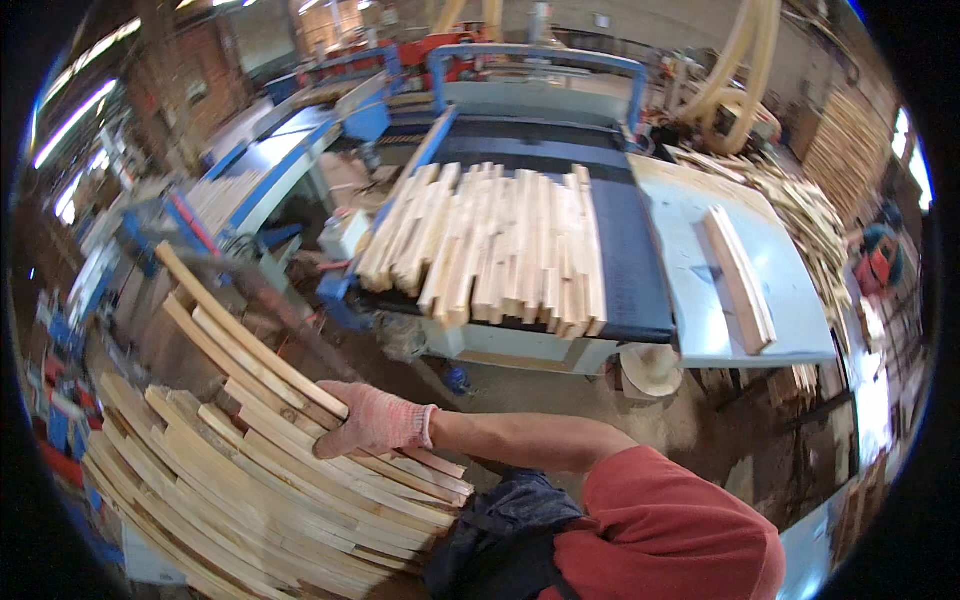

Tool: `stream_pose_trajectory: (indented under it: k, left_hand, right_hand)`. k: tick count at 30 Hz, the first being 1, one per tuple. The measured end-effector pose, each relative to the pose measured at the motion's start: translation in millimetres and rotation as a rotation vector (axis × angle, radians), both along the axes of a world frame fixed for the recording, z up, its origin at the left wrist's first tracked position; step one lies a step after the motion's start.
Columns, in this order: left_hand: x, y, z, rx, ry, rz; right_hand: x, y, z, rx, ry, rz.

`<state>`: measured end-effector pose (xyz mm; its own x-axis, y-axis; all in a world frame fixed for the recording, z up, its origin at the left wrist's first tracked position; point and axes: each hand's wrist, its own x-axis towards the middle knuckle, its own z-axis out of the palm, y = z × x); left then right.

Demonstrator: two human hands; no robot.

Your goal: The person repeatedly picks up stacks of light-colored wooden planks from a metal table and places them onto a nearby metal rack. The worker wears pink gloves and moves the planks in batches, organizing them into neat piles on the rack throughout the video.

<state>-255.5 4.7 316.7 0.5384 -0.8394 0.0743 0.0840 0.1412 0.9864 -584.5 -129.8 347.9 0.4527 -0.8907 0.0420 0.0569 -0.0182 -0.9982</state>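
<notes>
- Down at the lower left, a gloved hand presses, fingers curled, on wooden slats topping a fanned slat stack; which hand it is cannot be told.
- Only this one hand shows.
- Beyond, more cut slats lie across a blue machine's dark conveyor belt.
- Rightward, two boards rest on a pale table.

Around you stood: brick wall, dusty concrete floor, blue-framed machine bed, pale tabletop, strip lights overhead, left.
</notes>
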Motion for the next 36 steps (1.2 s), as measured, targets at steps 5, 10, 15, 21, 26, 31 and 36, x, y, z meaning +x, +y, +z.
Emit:
stream_pose_trajectory:
  k: [5, 10, 15, 21, 26, 31, 36]
  left_hand:
    - [-106, -64, 27, -0.018, 0.042, -0.327]
    - [-239, -100, 23, -0.062, 0.075, -0.617]
    - [-450, -132, 15, -0.004, 0.054, -0.941]
    - [-663, -167, -47, 0.085, 0.034, -1.295]
    - [-769, -163, -40, 0.224, 0.092, -1.396]
    - [-795, -190, -56, 0.256, -0.056, -1.514]
    - [-785, -198, -69, 0.381, 0.028, -1.451]
  right_hand:
    - [-155, 31, 25, -0.107, -0.025, -0.349]
    - [-337, 108, 46, -0.075, 0.080, -0.656]
    - [-522, 191, 47, 0.007, 0.096, -0.997]
    - [-672, 287, 40, 0.166, -0.014, -1.258]
    - [-737, 303, 12, 0.158, -0.124, -1.357]
    - [-769, 292, -15, 0.212, -0.112, -1.333]
    - [-770, 271, -3, 0.340, -0.112, -1.290]
